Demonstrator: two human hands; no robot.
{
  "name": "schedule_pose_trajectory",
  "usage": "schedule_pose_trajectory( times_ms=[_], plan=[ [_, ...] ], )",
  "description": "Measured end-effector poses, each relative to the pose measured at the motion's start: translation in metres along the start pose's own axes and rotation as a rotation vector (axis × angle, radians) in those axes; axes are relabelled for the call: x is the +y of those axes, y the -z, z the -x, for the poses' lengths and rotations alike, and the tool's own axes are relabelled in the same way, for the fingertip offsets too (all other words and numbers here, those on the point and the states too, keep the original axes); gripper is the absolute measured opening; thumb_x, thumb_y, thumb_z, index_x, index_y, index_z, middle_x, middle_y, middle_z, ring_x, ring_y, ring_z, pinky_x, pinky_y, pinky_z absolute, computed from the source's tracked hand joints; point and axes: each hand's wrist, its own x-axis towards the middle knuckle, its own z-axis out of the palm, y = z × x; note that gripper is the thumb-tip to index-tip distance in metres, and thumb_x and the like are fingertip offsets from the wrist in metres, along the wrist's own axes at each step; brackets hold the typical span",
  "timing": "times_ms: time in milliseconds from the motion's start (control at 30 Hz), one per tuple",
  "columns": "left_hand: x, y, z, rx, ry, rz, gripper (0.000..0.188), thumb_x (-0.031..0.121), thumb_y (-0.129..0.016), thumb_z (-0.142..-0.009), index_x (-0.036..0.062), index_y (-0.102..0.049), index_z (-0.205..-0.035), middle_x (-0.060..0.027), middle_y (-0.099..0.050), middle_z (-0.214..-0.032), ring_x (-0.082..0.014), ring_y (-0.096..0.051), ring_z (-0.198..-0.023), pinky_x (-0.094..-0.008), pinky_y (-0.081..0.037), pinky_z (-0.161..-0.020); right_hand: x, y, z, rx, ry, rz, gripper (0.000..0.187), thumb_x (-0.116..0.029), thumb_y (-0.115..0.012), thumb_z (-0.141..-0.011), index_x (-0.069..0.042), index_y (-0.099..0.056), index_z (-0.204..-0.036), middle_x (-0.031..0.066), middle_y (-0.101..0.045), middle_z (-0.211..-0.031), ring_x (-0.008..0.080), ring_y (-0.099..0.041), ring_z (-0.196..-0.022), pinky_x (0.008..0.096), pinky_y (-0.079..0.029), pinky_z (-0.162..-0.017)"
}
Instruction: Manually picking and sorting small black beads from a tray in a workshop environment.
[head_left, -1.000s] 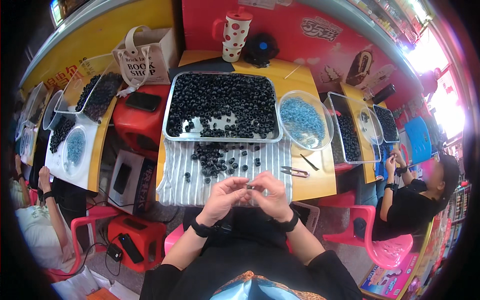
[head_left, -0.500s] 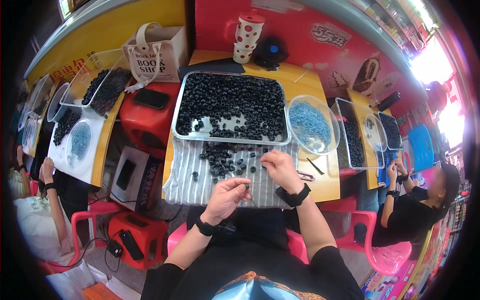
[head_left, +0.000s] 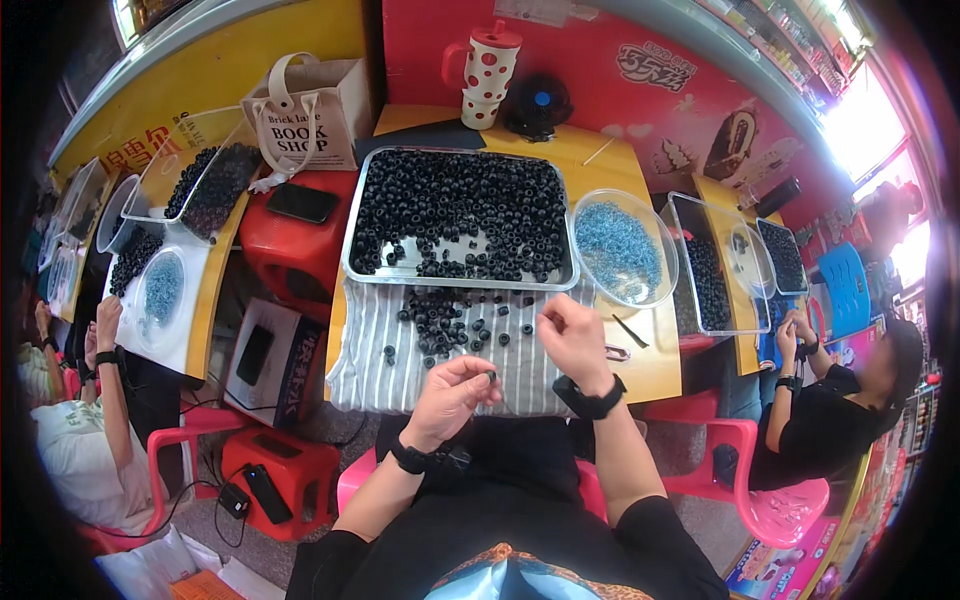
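Note:
My left hand (head_left: 448,405) is closed in a pinch over the near edge of a grey striped cloth (head_left: 362,335). A small black ring-shaped piece (head_left: 491,376) shows at its fingertips. To its right, my right hand (head_left: 578,345) is raised with curled fingers near the round clear bowl (head_left: 632,294); whatever they hold is hidden. The bowl has many tiny pale blue pieces (head_left: 612,240) in it. Loose black pieces (head_left: 437,322) lie on the cloth before a clear tray (head_left: 460,281) filled with more of them.
Beside my right wrist lie a thin black tool (head_left: 630,331) and a small metal-edged item (head_left: 617,352). Behind the tray stand a spotted tumbler (head_left: 490,80) and a black fan (head_left: 538,105). A phone (head_left: 302,202) rests on a red stool. People work at tables on both sides.
My right hand has moved right, away from the left hand and the loose black pieces, toward the bowl. The left hand stays nearly in place, still pinching the black piece.

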Motion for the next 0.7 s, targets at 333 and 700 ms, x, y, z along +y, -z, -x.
schedule_pose_trajectory(
  times_ms=[333, 700],
  plan=[
    [-0.005, 0.000, -0.002, 0.064, 0.012, -0.073, 0.016, 0.005, -0.059, -0.092, -0.0004, -0.061, -0.108, -0.0118, -0.066, -0.092, -0.0191, -0.065, -0.079, -0.0276, -0.052, -0.069, 0.017, 0.018, 0.041, -0.220, -0.057, 0.115, 0.024, -0.015, -0.067, -0.076, -0.005, -0.061, -0.097, 0.0167, -0.064, -0.078, 0.0350, -0.063, -0.073, 0.0434, -0.048, -0.064],
    [-0.004, -0.001, 0.000, 0.080, 0.020, -0.065, 0.017, 0.007, -0.058, -0.093, -0.0003, -0.061, -0.108, -0.0126, -0.066, -0.090, -0.0198, -0.065, -0.076, -0.0279, -0.053, -0.069, 0.077, 0.098, -0.014, 0.267, 0.103, 0.191, 0.007, -0.002, -0.059, -0.077, 0.000, -0.064, -0.083, 0.0161, -0.062, -0.073, 0.0335, -0.062, -0.072, 0.0394, -0.048, -0.063]
  ],
)
